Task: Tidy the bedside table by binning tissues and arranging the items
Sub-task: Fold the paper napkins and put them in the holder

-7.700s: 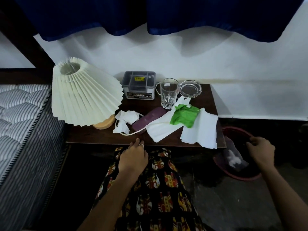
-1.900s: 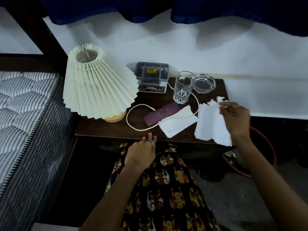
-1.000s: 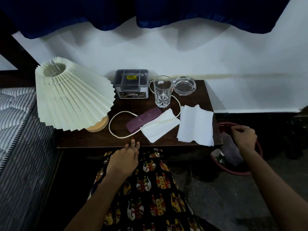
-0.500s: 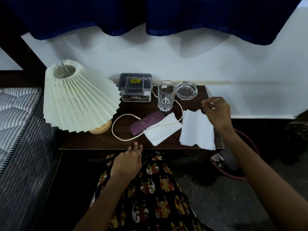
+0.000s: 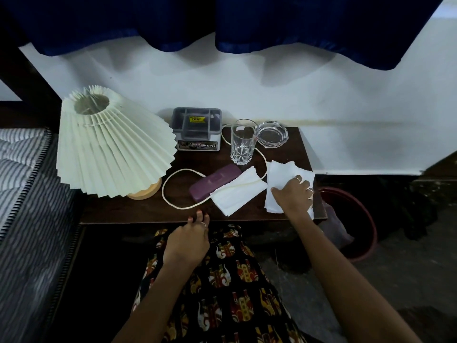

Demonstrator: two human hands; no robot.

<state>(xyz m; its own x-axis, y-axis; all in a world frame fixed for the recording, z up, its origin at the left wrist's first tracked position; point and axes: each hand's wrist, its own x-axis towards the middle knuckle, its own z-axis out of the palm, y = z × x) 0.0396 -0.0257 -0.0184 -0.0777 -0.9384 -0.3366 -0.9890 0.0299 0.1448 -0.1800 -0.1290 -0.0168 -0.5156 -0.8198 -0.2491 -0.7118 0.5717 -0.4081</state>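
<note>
Right hand [image 5: 293,194] has dropped from above the table onto the white tissues [image 5: 282,174] at the table's right edge, fingers spread flat. Left hand [image 5: 189,240] relaxed at front edge. Binning step; next: gather them, carry to red bin [image 5: 366,231]

This is a bedroom in a home. A quilted, striped mattress [image 5: 22,194] lies along the left, just beside a small dark wooden bedside surface [image 5: 138,209] set against a white wall [image 5: 321,90]. A pleated cream lamp [image 5: 111,147] stands at the surface's left edge, and a drinking glass [image 5: 242,142] stands near its back edge. Dark blue curtains [image 5: 222,18] hang above. A red bin [image 5: 363,224] sits on the bare floor [image 5: 408,280] by the surface's right edge.
</note>
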